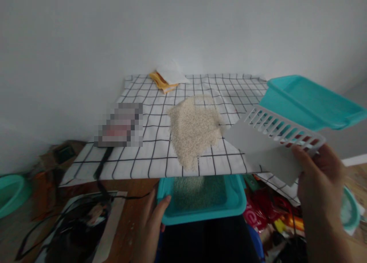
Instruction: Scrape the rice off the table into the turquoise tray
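Observation:
My left hand (156, 213) grips the left rim of a teal tray (200, 217), its thumb over the edge. The tray sits at the table's front edge, above my lap, with pale granules (197, 194) inside. Held up in my right hand (318, 175) is a flat white slotted scoop (266, 144), with a row of slots along its upper side. My fingers close around its slotted right end. Its left tip is near a spread pile of beige granules (196, 131) on the checked cloth (143, 159); whether they touch I cannot tell.
A second teal tray (309, 98) rests at the table's right. Yellow and white packaging (166, 79) lies at the back, by the wall. A pixelated flat object (120, 125) is on the left. A green basin (11, 194) and assorted items flank the table below.

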The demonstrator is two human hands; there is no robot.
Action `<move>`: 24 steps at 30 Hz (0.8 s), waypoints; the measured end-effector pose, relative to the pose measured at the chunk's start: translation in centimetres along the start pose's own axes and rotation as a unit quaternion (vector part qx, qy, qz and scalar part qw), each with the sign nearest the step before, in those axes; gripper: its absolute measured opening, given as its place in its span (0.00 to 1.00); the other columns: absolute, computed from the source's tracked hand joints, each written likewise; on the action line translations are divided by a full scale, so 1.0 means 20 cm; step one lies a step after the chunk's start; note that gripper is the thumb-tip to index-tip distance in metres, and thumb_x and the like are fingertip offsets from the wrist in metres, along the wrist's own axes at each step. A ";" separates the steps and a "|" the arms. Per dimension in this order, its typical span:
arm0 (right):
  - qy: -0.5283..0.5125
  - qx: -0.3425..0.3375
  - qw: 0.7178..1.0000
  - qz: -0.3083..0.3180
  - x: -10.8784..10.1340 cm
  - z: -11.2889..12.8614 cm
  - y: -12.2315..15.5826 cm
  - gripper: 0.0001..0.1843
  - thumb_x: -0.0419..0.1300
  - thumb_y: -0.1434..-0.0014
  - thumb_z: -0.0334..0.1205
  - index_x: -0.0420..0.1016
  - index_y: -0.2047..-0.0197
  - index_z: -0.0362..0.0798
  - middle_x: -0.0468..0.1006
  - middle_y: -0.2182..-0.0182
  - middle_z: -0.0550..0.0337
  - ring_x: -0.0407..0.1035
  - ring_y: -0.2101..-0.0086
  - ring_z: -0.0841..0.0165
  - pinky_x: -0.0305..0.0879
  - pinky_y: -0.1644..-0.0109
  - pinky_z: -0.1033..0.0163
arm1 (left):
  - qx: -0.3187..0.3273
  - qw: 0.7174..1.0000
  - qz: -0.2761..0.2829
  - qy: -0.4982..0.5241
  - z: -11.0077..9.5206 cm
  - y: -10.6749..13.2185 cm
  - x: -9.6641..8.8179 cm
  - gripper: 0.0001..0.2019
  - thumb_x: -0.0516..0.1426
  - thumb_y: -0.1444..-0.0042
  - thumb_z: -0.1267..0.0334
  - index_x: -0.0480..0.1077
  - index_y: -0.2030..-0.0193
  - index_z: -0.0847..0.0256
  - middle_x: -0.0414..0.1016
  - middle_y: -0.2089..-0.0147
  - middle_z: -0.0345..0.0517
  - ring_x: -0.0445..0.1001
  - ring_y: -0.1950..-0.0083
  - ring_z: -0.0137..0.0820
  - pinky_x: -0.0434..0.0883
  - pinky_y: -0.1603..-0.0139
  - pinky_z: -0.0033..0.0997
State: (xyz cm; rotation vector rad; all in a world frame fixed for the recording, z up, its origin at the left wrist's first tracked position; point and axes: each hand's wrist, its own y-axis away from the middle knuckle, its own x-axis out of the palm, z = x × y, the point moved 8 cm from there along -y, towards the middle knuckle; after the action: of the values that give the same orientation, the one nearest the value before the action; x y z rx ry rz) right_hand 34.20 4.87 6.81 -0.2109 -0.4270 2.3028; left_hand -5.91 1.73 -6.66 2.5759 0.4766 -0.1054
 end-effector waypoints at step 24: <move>-0.011 0.169 0.981 0.096 -0.01 -0.13 0.15 0.21 0.68 0.50 0.45 0.78 0.52 0.51 0.82 0.60 0.54 0.77 0.63 0.58 0.74 0.64 0.58 | 0.012 0.997 0.004 -0.074 -0.08 0.01 0.03 0.30 0.53 0.50 0.46 0.66 0.44 0.63 0.63 0.33 0.60 0.59 0.32 0.48 0.62 0.36 0.51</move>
State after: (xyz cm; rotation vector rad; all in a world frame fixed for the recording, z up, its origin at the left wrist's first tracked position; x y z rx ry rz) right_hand 33.02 3.50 3.27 -0.0592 -0.0199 2.5256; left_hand -5.37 2.56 -5.18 2.5699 0.4118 -0.2973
